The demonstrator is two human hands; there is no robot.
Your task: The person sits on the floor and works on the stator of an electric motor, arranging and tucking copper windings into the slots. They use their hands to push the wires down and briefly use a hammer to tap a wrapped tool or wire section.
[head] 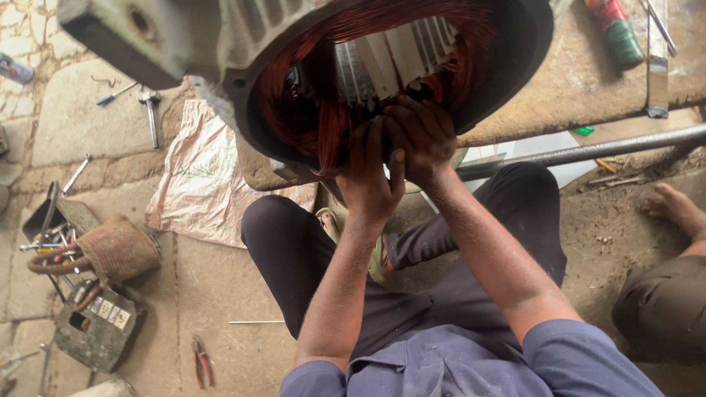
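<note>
Pressing together into coppery wire windings (323, 110), left hand (368, 176), right hand (421, 136), round grey metal motor housing (243, 44).

One motor stator (309, 66), two hands (371, 173) inside it, one pair of pliers (201, 362) at lower left, one hammer (151, 110) upper left

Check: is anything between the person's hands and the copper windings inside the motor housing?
Nothing visible. Both the left hand and right hand are already at the copper windings in the motor housing opening.
</note>
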